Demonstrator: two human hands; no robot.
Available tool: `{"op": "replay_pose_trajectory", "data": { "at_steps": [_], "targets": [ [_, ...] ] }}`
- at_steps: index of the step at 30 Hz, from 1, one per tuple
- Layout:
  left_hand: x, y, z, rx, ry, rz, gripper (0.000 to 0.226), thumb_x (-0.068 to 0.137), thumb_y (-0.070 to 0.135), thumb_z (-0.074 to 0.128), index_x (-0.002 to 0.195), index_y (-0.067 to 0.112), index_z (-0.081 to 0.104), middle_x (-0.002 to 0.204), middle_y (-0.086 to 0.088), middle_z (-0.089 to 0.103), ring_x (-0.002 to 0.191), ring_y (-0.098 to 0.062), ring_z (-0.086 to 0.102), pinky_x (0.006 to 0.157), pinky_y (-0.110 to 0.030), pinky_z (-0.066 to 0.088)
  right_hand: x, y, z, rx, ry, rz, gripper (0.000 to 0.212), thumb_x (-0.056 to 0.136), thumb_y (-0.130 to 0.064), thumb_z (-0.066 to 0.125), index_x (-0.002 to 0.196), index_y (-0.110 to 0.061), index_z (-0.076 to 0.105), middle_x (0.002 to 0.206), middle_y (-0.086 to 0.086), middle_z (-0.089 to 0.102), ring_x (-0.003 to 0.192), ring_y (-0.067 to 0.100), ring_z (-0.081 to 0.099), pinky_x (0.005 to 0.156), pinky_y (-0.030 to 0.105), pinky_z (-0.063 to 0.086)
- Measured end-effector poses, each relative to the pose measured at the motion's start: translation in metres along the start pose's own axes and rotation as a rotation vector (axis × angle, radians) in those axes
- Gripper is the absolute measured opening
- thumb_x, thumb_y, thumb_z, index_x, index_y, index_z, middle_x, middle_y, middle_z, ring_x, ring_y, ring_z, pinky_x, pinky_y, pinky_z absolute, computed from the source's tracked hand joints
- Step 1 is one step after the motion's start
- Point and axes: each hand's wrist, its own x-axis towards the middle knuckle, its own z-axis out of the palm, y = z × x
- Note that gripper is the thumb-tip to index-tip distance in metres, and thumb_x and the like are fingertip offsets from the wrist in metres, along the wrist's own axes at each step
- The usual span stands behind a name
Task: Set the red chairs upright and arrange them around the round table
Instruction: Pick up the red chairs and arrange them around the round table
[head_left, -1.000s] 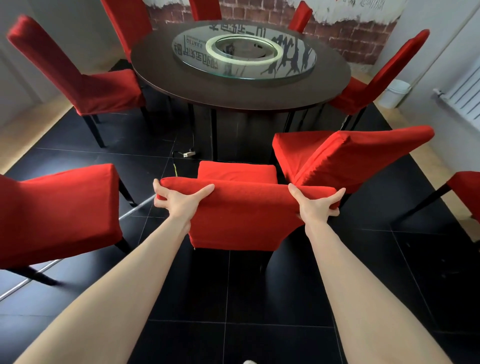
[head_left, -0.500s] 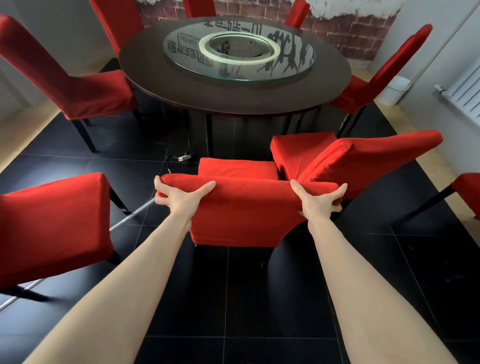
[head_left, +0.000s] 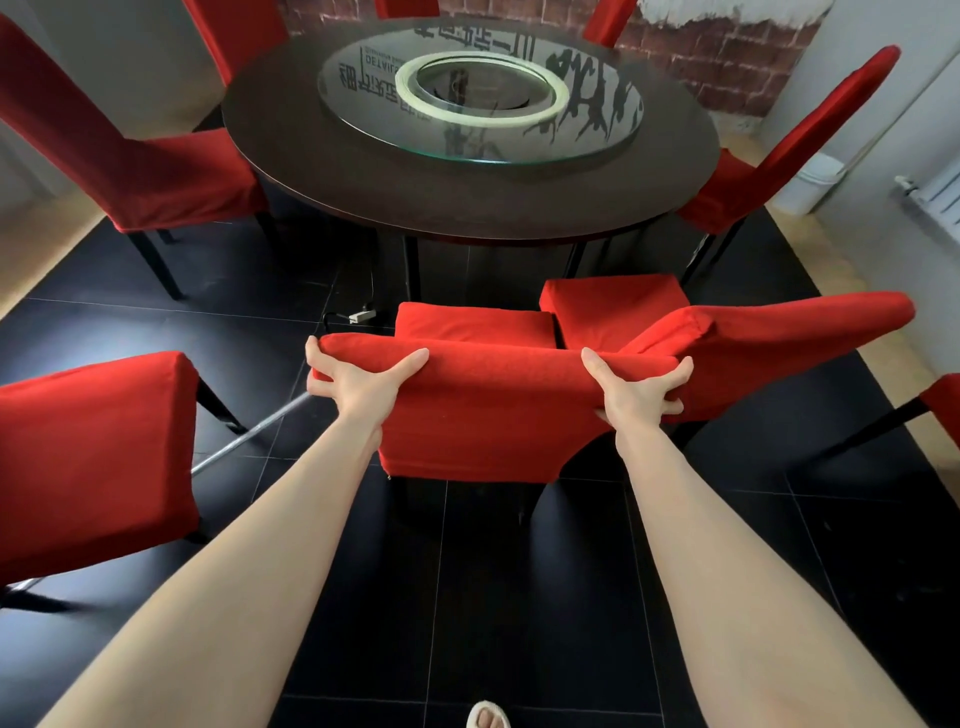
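left hand (head_left: 358, 384) and right hand (head_left: 636, 395) both clamped over the backrest top of the chair (head_left: 483, 431), which stands upright between them. looks like the tuck-in step. next is probably a straight push ahead toward the table (head_left: 467, 208), minding the next chair (head_left: 753, 353) just right of the right hand.

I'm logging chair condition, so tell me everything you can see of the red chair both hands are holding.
The held chair wears a red fabric slipcover over backrest and seat, dark legs showing below. It stands upright, seat toward the round table. The left hand and right hand grip the backrest's top corners.
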Motion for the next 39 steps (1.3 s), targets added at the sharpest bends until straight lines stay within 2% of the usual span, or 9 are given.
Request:
{"op": "replay_pose_trajectory", "data": {
  "at_steps": [3,7,11,18,21,25,30,34,39],
  "targets": [
    [0.007,0.005,0.012,0.001,0.009,-0.007,0.141,0.05,0.044,0.094,0.149,0.04,-0.006,0.152,-0.009,0.003,0.124,-0.026,0.04,0.103,-0.047,0.04,0.016,-0.007,0.003,-0.016,-0.014,0.002,0.132,0.061,-0.046,0.09,0.149,-0.044,-0.009,0.155,0.016,-0.002,0.123,0.037,0.045,0.098,0.054,0.049],
    [0.018,0.013,0.025,-0.013,0.016,-0.012,0.141,0.05,0.044,0.095,0.149,0.04,-0.006,0.151,-0.008,0.005,0.111,-0.019,0.037,0.1,-0.044,0.041,0.035,-0.016,0.009,-0.027,-0.025,-0.005,0.133,0.061,-0.048,0.09,0.149,-0.045,-0.009,0.155,0.016,-0.003,0.118,0.034,0.046,0.098,0.052,0.05],
    [0.03,0.02,0.036,-0.024,0.02,-0.012,0.141,0.05,0.043,0.095,0.149,0.04,-0.006,0.149,-0.007,0.006,0.11,-0.019,0.038,0.1,-0.043,0.041,0.051,-0.025,0.016,-0.033,-0.029,-0.01,0.133,0.061,-0.047,0.09,0.149,-0.045,-0.01,0.154,0.017,-0.002,0.106,0.028,0.044,0.097,0.052,0.051],
    [0.049,0.031,0.054,-0.025,0.035,-0.01,0.141,0.05,0.044,0.095,0.149,0.04,-0.006,0.151,-0.008,0.004,0.127,-0.028,0.04,0.104,-0.047,0.041,0.078,-0.038,0.028,-0.049,-0.024,-0.012,0.131,0.061,-0.047,0.09,0.149,-0.044,-0.006,0.152,0.019,0.0,0.107,0.03,0.043,0.097,0.053,0.05],
    [0.057,0.035,0.061,-0.026,0.036,-0.011,0.141,0.05,0.045,0.094,0.149,0.041,-0.005,0.151,-0.007,0.004,0.126,-0.027,0.04,0.101,-0.045,0.041,0.088,-0.043,0.033,-0.049,-0.023,-0.014,0.13,0.06,-0.047,0.09,0.149,-0.044,-0.005,0.152,0.02,0.002,0.106,0.03,0.043,0.097,0.053,0.05],
    [0.068,0.039,0.069,-0.031,0.043,-0.008,0.14,0.049,0.046,0.094,0.149,0.041,-0.005,0.152,-0.006,0.003,0.121,-0.024,0.04,0.098,-0.042,0.041,0.1,-0.049,0.039,-0.06,-0.027,-0.011,0.13,0.061,-0.048,0.089,0.15,-0.043,-0.006,0.154,0.019,-0.002,0.122,0.035,0.045,0.097,0.052,0.05],
    [0.079,0.044,0.075,-0.023,0.048,-0.004,0.14,0.05,0.046,0.094,0.149,0.04,-0.005,0.152,-0.006,0.004,0.116,-0.022,0.039,0.097,-0.042,0.041,0.11,-0.055,0.048,-0.059,-0.018,-0.017,0.129,0.062,-0.046,0.089,0.15,-0.042,-0.005,0.154,0.02,-0.001,0.104,0.026,0.04,0.096,0.052,0.051],
    [0.087,0.048,0.079,-0.028,0.053,-0.008,0.14,0.05,0.046,0.094,0.149,0.04,-0.005,0.151,-0.006,0.005,0.122,-0.025,0.04,0.098,-0.043,0.042,0.115,-0.06,0.054,-0.056,-0.025,-0.019,0.128,0.063,-0.047,0.088,0.15,-0.042,-0.005,0.154,0.02,-0.001,0.104,0.027,0.04,0.097,0.053,0.051],
    [0.095,0.051,0.083,-0.033,0.056,-0.001,0.141,0.048,0.047,0.094,0.149,0.041,-0.005,0.152,-0.006,0.004,0.113,-0.019,0.035,0.096,-0.04,0.041,0.122,-0.065,0.059,-0.039,-0.025,-0.028,0.128,0.063,-0.045,0.089,0.151,-0.042,-0.004,0.153,0.018,0.001,0.103,0.026,0.04,0.096,0.052,0.051]
  ]
}}
